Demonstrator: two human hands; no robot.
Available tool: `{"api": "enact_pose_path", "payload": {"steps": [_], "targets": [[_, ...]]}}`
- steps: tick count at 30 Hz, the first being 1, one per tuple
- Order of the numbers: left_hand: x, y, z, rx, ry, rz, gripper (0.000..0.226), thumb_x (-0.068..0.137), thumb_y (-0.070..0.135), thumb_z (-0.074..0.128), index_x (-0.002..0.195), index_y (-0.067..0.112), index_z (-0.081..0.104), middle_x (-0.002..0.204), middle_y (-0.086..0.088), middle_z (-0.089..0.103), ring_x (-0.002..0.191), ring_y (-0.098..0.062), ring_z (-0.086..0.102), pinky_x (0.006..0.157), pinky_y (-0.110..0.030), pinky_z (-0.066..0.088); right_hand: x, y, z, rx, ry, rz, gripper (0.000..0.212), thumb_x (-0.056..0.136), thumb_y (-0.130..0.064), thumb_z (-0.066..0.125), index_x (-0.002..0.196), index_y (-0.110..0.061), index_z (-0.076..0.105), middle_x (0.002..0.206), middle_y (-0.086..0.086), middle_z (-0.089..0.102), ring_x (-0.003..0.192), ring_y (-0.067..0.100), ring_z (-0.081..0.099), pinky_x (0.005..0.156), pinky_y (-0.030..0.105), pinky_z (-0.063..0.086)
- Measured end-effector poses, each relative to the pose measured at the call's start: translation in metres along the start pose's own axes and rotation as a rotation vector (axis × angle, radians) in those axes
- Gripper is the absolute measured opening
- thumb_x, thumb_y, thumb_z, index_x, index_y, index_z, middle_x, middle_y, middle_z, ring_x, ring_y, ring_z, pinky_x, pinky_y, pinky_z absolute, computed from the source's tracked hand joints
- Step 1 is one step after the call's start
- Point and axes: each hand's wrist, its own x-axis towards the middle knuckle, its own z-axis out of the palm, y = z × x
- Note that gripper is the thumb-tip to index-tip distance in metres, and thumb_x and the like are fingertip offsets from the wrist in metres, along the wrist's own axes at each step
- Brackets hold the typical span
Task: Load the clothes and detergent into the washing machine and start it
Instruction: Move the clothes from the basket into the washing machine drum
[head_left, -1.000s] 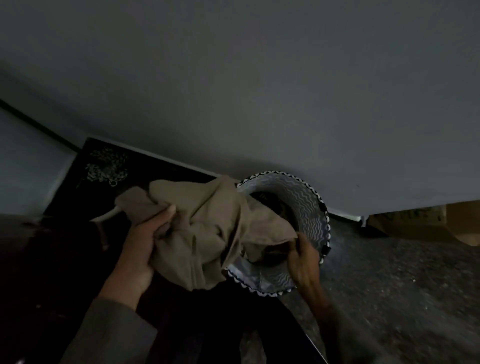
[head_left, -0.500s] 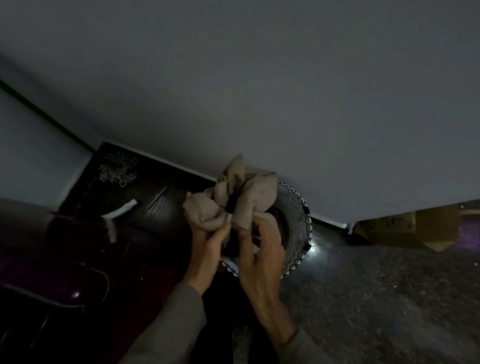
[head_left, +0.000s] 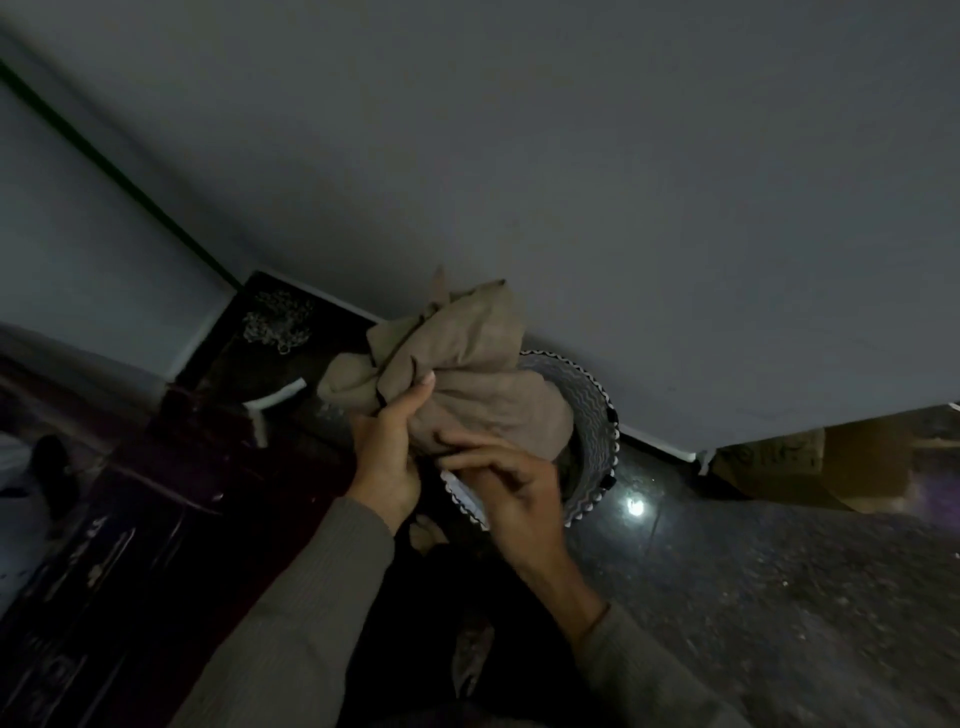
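– Cloth (head_left: 467, 374): where do we have it?
– Bunched above the basket (head_left: 597, 402), over its near rim, long axis tilting up, tip toward the wall (head_left: 571, 182). Our left hand (head_left: 387, 447) grips it; our right hand (head_left: 514, 483) touches its underside, grip unclear.

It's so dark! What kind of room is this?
Probably a corner of a home: a laundry basket on a shiny floor by a plain wall, a beige cloth held above it.

Two hands: left hand (head_left: 387, 457), right hand (head_left: 519, 493). One beige cloth bundle (head_left: 478, 384). One patterned basket (head_left: 597, 410). One cardboard box (head_left: 852, 462). One chain pile (head_left: 278, 322). One white strip (head_left: 275, 397).
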Motion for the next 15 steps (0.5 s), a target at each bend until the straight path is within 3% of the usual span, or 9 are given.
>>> {"api": "enact_pose_path", "payload": {"steps": [2, 4, 7, 10, 12, 15], "targets": [[-0.003, 0.003, -0.001, -0.026, 0.024, 0.027, 0.057, 0.074, 0.019, 0.081, 0.129, 0.014, 0.063, 0.124, -0.007, 0.069, 0.115, -0.025, 0.065, 0.102, -0.052, 0.049, -0.002, 0.017, -0.015, 0.097, 0.392, 0.192, 0.023, 0.087, 0.003, 0.061, 0.086, -0.015, 0.076, 0.093, 0.0, 0.075, 0.09, 0.016, 0.067, 0.087, 0.035, 0.051], [-0.007, 0.009, -0.006, -0.039, 0.022, 0.033, 0.06, 0.075, 0.028, 0.082, 0.131, 0.019, 0.062, 0.127, -0.004, 0.068, 0.118, -0.023, 0.064, 0.104, -0.051, 0.047, 0.001, 0.041, -0.037, 0.225, 0.634, 0.411, 0.007, 0.084, -0.019, 0.074, 0.089, -0.024, 0.072, 0.09, -0.002, 0.069, 0.088, 0.018, 0.059, 0.082, 0.036, 0.047], [-0.021, 0.026, -0.016, -0.1, -0.003, -0.018, 0.053, 0.086, 0.041, 0.07, 0.133, 0.017, 0.06, 0.127, -0.005, 0.068, 0.119, -0.024, 0.063, 0.103, -0.047, 0.047, 0.014, 0.07, -0.059, 0.502, 0.493, 0.746, 0.053, 0.075, -0.065, 0.07, 0.112, -0.027, 0.067, 0.109, -0.001, 0.071, 0.101, 0.02, 0.065, 0.089, 0.04, 0.05], [-0.034, 0.043, -0.025, -0.171, -0.015, -0.095, 0.047, 0.096, 0.046, 0.051, 0.129, 0.015, 0.063, 0.124, -0.008, 0.069, 0.114, -0.025, 0.066, 0.093, -0.044, 0.051, 0.024, 0.084, -0.058, 0.574, 0.414, 0.825, 0.092, 0.064, -0.084, 0.065, 0.14, -0.036, 0.047, 0.14, -0.003, 0.056, 0.122, 0.024, 0.058, 0.1, 0.05, 0.047], [-0.042, 0.054, -0.034, -0.211, -0.002, -0.133, 0.045, 0.098, 0.049, 0.046, 0.114, 0.016, 0.074, 0.117, -0.009, 0.072, 0.106, -0.026, 0.07, 0.091, -0.045, 0.051, 0.034, 0.079, -0.05, 0.594, 0.455, 0.862, 0.105, 0.052, -0.089, 0.067, 0.142, -0.04, 0.043, 0.142, -0.003, 0.054, 0.122, 0.028, 0.058, 0.098, 0.055, 0.047], [-0.053, 0.066, -0.054, -0.216, 0.017, -0.173, 0.045, 0.099, 0.047, 0.045, 0.093, 0.021, 0.082, 0.106, -0.009, 0.076, 0.091, -0.027, 0.074, 0.08, -0.046, 0.057, 0.051, 0.054, -0.034, 0.68, 0.345, 0.774, 0.103, 0.062, -0.088, 0.06, 0.14, -0.022, 0.051, 0.139, 0.009, 0.058, 0.126, 0.03, 0.056, 0.11, 0.051, 0.039]]}}
